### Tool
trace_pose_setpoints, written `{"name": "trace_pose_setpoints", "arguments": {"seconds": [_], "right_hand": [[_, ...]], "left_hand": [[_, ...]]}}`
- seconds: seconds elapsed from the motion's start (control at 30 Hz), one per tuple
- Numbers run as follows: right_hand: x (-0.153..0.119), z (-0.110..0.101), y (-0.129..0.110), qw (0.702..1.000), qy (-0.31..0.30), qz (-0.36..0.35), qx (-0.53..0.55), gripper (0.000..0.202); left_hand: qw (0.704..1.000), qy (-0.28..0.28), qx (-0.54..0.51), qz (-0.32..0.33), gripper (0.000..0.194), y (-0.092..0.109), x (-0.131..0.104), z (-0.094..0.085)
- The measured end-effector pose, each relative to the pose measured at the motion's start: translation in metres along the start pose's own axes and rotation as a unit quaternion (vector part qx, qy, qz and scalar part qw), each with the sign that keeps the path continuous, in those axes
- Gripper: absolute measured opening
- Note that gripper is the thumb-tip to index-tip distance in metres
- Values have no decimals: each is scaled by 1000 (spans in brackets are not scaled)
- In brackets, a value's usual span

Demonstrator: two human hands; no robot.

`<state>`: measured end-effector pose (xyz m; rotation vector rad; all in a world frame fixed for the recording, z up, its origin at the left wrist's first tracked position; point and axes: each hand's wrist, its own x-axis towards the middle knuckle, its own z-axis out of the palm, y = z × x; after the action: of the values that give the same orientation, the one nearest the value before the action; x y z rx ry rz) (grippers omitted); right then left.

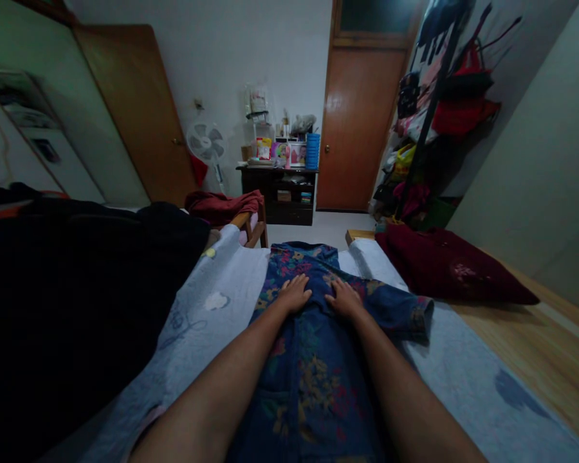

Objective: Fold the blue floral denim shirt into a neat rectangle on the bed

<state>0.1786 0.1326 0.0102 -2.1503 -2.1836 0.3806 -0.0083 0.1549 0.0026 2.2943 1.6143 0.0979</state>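
Observation:
A blue denim garment with a colourful flower print (313, 379) lies spread lengthwise on the bed, its collar end away from me. One sleeve stretches out to the right and ends in a cuff; the left sleeve cannot be made out. My left hand (295, 293) rests flat on the upper part of the cloth, fingers spread. Level with it, my right hand (344, 298) also lies on the fabric with its fingers apart, near where the right sleeve begins. Neither hand grips anything.
A pale patterned sheet (231, 292) covers the bed. Dark clothing (77, 308) is heaped at left, and a maroon cushion (453, 267) lies at right. Beyond the bed stand a wooden chair (255, 231), a white fan (206, 143), a dark cabinet (275, 183) and a door (354, 122).

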Motion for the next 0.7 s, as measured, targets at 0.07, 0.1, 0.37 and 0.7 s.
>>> {"name": "trace_pose_setpoints", "arguments": {"seconds": [0.07,0.1,0.37,0.7], "right_hand": [[-6,-19,12,999,-31,2,-6,49],[-10,-29,19,999,-31,11,-9,42],[-54,-93,78,979,129,95,-130,39],[-79,-102,114,975,36,176,-133,38]], "left_hand": [[1000,2,6,-9,62,1,-2,3],[1000,2,9,-10,63,1,-2,4],[1000,16,17,2,63,0,-2,8],[999,25,9,32,57,15,13,-8]]}}
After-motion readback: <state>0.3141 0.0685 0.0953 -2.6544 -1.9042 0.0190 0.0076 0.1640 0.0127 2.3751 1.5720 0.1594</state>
